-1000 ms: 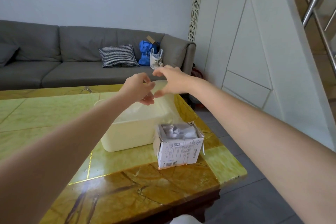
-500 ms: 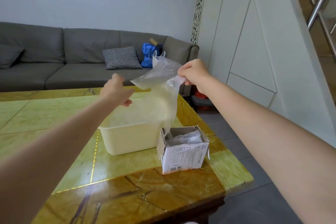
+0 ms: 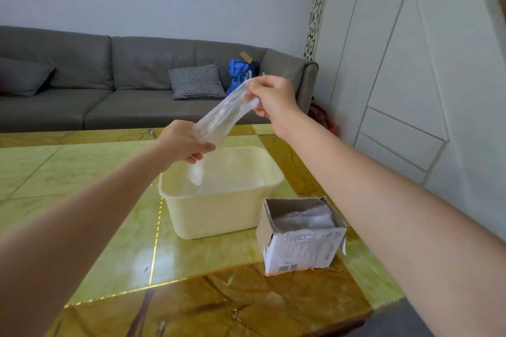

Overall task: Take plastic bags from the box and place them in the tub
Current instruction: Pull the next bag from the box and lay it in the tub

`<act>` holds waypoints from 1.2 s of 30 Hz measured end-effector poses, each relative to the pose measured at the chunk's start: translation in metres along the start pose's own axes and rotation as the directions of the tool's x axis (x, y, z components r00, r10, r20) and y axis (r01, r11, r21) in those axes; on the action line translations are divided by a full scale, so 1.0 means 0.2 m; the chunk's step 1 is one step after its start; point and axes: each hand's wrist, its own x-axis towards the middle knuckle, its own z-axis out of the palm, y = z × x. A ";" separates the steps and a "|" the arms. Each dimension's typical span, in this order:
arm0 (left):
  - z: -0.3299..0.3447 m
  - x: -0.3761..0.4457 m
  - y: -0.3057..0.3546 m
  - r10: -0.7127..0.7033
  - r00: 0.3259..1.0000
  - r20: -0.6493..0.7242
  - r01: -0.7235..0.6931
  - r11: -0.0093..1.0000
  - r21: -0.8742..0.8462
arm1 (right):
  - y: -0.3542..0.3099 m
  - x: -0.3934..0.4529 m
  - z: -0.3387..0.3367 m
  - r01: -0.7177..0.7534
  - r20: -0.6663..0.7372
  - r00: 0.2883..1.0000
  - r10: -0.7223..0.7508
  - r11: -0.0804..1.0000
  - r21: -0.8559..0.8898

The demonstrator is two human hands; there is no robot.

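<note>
A clear plastic bag [image 3: 223, 113], gathered into a long strip, stretches between my two hands above the cream plastic tub [image 3: 219, 216]. My right hand [image 3: 269, 98] pinches its upper end, raised above the tub's far side. My left hand [image 3: 184, 142] grips the strip lower down, and the bag's loose tail hangs from it into the tub. The torn-open white cardboard box [image 3: 301, 238] stands just right of the tub, near the table's edge, with more crumpled clear bags showing inside it.
The tub and box sit on a glossy yellow-green and brown stone table [image 3: 82, 200], whose right edge drops to a grey floor. A grey sofa [image 3: 109, 85] with a checked cushion and a blue bag runs along the far wall. White panelled cabinets stand at right.
The bag, spread wide between my hands half a second ago, is now bunched into a strip. My left hand has closed round it lower down, and its tail now hangs into the tub.
</note>
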 end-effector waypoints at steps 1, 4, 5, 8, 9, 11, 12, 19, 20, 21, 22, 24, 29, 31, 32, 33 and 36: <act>-0.03 0.04 -0.03 0.026 1.000 -0.011 -0.024 0.990 0.136 | 0.05 0.02 -0.01 -0.037 -0.058 0.998 0.035 0.999 -0.030; -0.07 0.12 -0.11 -0.025 0.997 0.073 -0.012 0.889 0.457 | 0.24 0.06 -0.03 -0.160 -0.132 0.982 0.138 0.970 -0.184; -0.06 0.13 -0.13 -0.088 0.988 0.127 0.014 0.870 0.494 | 0.31 0.06 -0.04 -0.194 -0.132 0.977 0.165 0.948 -0.253; -0.03 0.15 -0.16 -0.145 0.972 0.187 -0.036 0.692 0.721 | 0.49 0.08 -0.03 -0.185 -0.046 0.981 0.188 0.843 -0.505; -0.01 0.16 -0.16 -0.084 0.980 0.183 -0.100 0.582 0.807 | 0.53 0.09 -0.03 -0.150 -0.002 0.983 0.184 0.793 -0.591; 0.04 0.16 -0.14 0.080 0.972 0.221 -0.233 0.445 0.865 | 0.58 0.10 -0.02 -0.079 0.076 0.979 0.192 0.690 -0.719; 0.08 0.16 -0.14 0.141 0.955 0.262 -0.298 0.447 0.844 | 0.60 0.10 0.00 -0.048 0.113 0.972 0.205 0.648 -0.760; 0.20 0.23 -0.22 0.040 0.911 0.410 -0.365 0.542 0.757 | 0.60 0.09 0.04 -0.037 0.218 0.880 0.422 0.518 -0.854; 0.20 0.24 -0.23 0.058 0.932 0.357 -0.320 0.593 0.739 | 0.59 0.09 0.03 -0.034 0.239 0.863 0.445 0.524 -0.851; 0.19 0.26 -0.23 0.073 0.954 0.291 -0.265 0.661 0.702 | 0.58 0.09 0.01 -0.027 0.260 0.845 0.467 0.524 -0.852; 0.18 0.27 -0.22 0.079 0.971 0.226 -0.210 0.733 0.647 | 0.57 0.09 0.00 -0.014 0.279 0.828 0.486 0.516 -0.856; 0.17 0.28 -0.17 0.089 0.989 0.119 -0.139 0.839 0.527 | 0.55 0.08 -0.02 0.030 0.313 0.805 0.504 0.492 -0.870; 0.17 0.30 -0.09 0.058 0.993 0.107 -0.108 0.823 0.558 | 0.50 0.09 0.00 0.086 0.383 0.807 0.450 0.552 -0.830; 0.19 0.31 -0.07 0.045 0.995 0.088 -0.089 0.794 0.601 | 0.48 0.10 0.01 0.003 0.405 0.792 0.457 0.660 -0.751; 0.20 0.31 -0.07 0.039 0.996 0.079 -0.079 0.799 0.596 | 0.47 0.10 0.01 -0.024 0.419 0.771 0.480 0.679 -0.734; 0.20 0.31 -0.06 0.034 0.996 0.083 -0.075 0.816 0.573 | 0.48 0.10 0.01 -0.015 0.435 0.746 0.503 0.666 -0.745; 0.19 0.32 -0.08 0.009 0.988 0.152 -0.070 0.914 0.400 | 0.52 0.09 0.01 0.020 0.446 0.725 0.525 0.630 -0.776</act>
